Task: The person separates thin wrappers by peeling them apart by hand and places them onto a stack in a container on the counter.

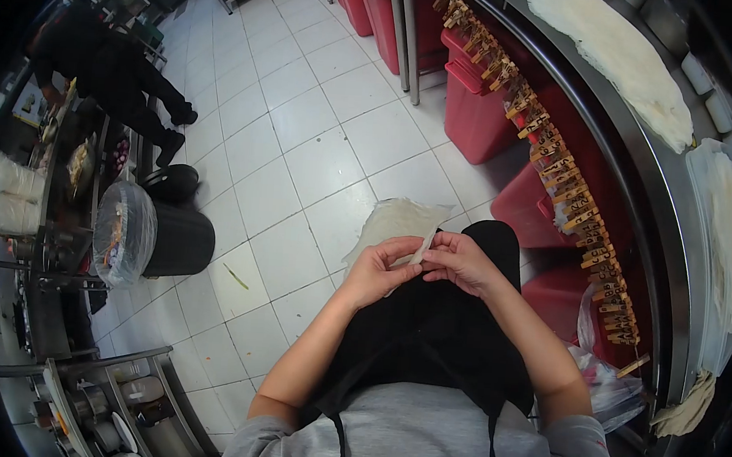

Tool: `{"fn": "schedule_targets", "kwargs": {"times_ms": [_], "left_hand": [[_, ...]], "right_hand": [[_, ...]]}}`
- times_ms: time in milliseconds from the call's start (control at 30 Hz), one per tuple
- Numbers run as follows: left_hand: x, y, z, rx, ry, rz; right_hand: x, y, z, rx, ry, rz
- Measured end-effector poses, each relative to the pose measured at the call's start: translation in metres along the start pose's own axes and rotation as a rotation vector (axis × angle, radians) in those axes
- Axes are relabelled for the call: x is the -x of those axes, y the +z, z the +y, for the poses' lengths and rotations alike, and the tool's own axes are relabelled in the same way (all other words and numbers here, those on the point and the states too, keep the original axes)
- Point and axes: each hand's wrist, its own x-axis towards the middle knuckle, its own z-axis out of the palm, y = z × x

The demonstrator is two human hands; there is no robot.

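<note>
Pinching one thin, off-white, floppy sheet (393,224) at centre, left hand (376,272) and right hand (465,265) nearly touch. Two pale, flat pieces (615,63) lie on the metal counter (651,176) at two and three o'clock; one round, black bin (182,245) at nine, one person (98,57) at ten.

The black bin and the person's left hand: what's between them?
In the head view, white floor tiles show between the black bin and the left hand, with a thin green strip lying nearer the bin.
</note>
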Motion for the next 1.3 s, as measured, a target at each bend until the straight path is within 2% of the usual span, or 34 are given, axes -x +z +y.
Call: {"fn": "schedule_targets", "kwargs": {"times_ms": [367,467,567,667,767,867,967,1100,1233,1300], "left_hand": [[-0.002,0.004,-0.016,0.010,0.003,0.096],[-0.003,0.005,-0.020,-0.377,-0.073,0.208],[-0.012,0.013,-0.018,-0.551,0.106,0.277],[-0.017,0.011,-0.011,-0.655,-0.059,0.331],[-0.020,0.013,-0.010,-0.656,0.068,0.392],[-0.022,0.011,-0.004,-0.676,0.194,0.460],[-0.026,-0.007,0.010,-0.688,0.227,0.588],[-0.030,-0.029,0.023,-0.779,0.264,0.677],[-0.031,-0.044,0.030,-0.827,0.325,0.734],[-0.032,-0.045,0.036,-0.879,0.421,0.641]], "right_hand": [[0.001,0.012,-0.007,0.144,0.015,0.149],[0.000,0.016,-0.002,0.225,0.009,0.219],[-0.006,0.012,0.008,0.328,-0.071,0.195],[-0.005,0.014,0.006,0.396,-0.078,0.248],[-0.004,0.014,0.001,0.439,0.018,0.254],[-0.008,0.006,0.008,0.356,-0.066,0.193],[-0.001,0.009,0.005,0.399,-0.136,0.223],[0.003,0.007,0.003,0.338,-0.127,0.192],[0.003,0.002,0.005,0.342,-0.093,0.212],[0.005,0.000,0.002,0.441,-0.080,0.251]]}}
